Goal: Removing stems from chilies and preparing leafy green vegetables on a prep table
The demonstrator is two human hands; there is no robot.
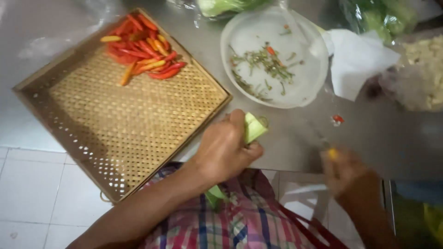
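Observation:
My left hand (226, 150) is closed around a pale green stalk vegetable (254, 127), whose cut top sticks up past my fingers and whose lower end shows near my wrist. My right hand (344, 170) is blurred and grips a knife by its yellow handle (332, 153); the blade (308, 124) points up and left over the steel counter. A square woven bamboo tray (138, 115) lies to the left, with a pile of red and orange chillies (143, 48) in its far corner.
A round white bowl (235, 27) holds chilli stems and scraps. Beyond it lie bagged green vegetables (383, 16), white paper (357, 60) and a bag of pale pieces (427, 69). The tray overhangs the counter edge above a white tiled floor (32, 193).

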